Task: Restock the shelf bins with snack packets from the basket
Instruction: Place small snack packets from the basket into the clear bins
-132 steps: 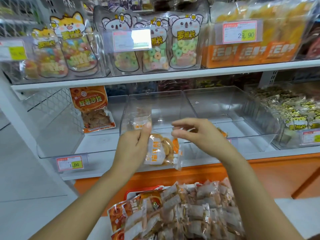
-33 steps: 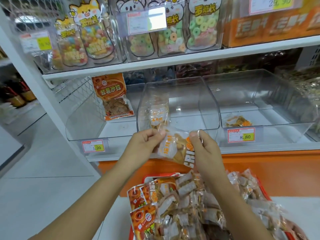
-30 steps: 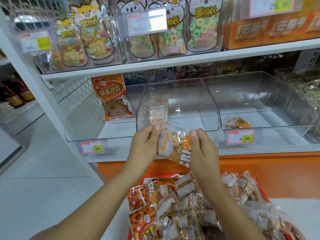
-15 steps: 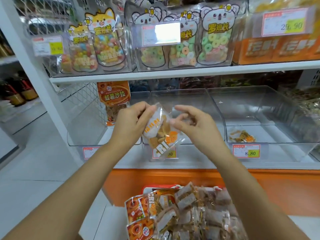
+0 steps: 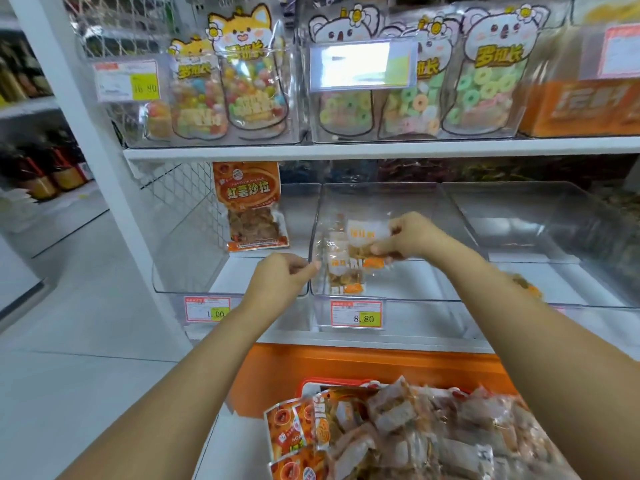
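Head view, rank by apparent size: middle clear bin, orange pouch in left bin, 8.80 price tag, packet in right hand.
1. middle clear bin
2. orange pouch
3. 8.80 price tag and held packet look alike; right hand partly hides the packet.

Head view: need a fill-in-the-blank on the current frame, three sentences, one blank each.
1. The snack packet is gripped by the ___ hand.
2. That packet is held inside the clear bin whose price tag reads ___.
3. The basket of packets below the shelf has a ___ rim.

Missing words: right; 8.80; red
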`<state>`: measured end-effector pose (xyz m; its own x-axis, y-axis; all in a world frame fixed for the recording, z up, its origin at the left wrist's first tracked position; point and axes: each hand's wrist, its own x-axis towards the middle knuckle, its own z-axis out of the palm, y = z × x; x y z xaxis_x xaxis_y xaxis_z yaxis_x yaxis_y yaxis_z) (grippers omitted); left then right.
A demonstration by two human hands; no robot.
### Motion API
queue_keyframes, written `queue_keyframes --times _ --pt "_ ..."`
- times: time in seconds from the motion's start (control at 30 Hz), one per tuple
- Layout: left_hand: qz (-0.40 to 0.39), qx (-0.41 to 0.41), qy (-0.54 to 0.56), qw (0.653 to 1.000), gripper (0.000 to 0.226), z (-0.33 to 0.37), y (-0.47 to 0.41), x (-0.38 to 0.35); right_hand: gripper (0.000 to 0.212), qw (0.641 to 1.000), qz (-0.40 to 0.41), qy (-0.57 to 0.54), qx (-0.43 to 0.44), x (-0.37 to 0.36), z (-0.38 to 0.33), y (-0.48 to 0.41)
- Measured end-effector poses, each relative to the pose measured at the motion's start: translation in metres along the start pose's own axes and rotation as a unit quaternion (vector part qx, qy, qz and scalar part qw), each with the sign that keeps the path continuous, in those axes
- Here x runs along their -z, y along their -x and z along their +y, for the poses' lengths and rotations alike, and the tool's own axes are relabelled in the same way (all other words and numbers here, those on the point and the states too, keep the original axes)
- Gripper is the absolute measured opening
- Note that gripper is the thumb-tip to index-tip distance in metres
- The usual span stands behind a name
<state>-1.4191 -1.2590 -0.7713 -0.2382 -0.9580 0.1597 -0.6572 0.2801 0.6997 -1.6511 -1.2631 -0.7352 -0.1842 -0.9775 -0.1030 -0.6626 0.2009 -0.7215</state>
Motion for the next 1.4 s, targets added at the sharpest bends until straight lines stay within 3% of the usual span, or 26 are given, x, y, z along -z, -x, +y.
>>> queue_keyframes --times 0.1,0.2,0.4,0.57,0.67,0.77,0.87,1.0,1.1,1.3,1.4 --pt "0.0 -0.028 -0.037 0.999 0.04 0.003 0.0 0.002 0.016 0.996 -0.07 0.024 -0.043 -0.027 0.011 -0.006" --pt "-0.001 -0.031 -0.055 0.998 0.046 0.004 0.0 0.002 0.025 0.992 -0.094 0.04 -0.08 -0.048 0.016 -0.016" --pt "-0.011 -0.006 -0.008 1.0 0.029 0.003 -0.001 0.002 0.027 0.989 -0.068 0.046 -0.12 -0.064 0.009 -0.034" --pt "-0.015 0.014 0.039 0.999 0.028 0.003 -0.001 0.003 0.037 0.985 0.005 0.141 -0.1 -0.066 0.008 -0.025" --pt "-0.013 0.015 0.038 0.999 0.028 0.003 -0.002 0.003 0.036 0.98 -0.084 0.13 -0.127 -0.065 0.009 -0.02" --pt "-0.009 0.018 0.045 0.999 0.028 0.003 -0.002 0.002 0.017 0.968 -0.206 0.039 -0.14 -0.067 0.007 -0.019" --pt "-0.002 0.015 0.044 0.999 0.03 0.003 -0.001 0.0 0.024 0.963 -0.242 -0.003 -0.118 -0.069 0.007 -0.021" --pt "0.002 0.014 0.044 0.999 0.03 0.002 -0.001 0.0 0.025 0.962 -0.254 0.023 -0.098 -0.074 0.001 -0.025" --pt "0.0 0.005 0.041 0.999 0.03 0.002 -0.001 0.001 0.01 0.967 -0.238 0.06 -0.073 -0.077 -0.006 -0.021" --pt "0.012 -0.024 -0.024 0.999 0.029 0.004 0.004 0.001 0.024 0.985 -0.153 0.078 -0.016 -0.069 -0.019 -0.005" --pt "0.015 -0.035 -0.044 0.998 0.023 -0.002 0.01 0.006 0.027 0.996 -0.042 0.06 0.049 -0.051 -0.017 0.026"
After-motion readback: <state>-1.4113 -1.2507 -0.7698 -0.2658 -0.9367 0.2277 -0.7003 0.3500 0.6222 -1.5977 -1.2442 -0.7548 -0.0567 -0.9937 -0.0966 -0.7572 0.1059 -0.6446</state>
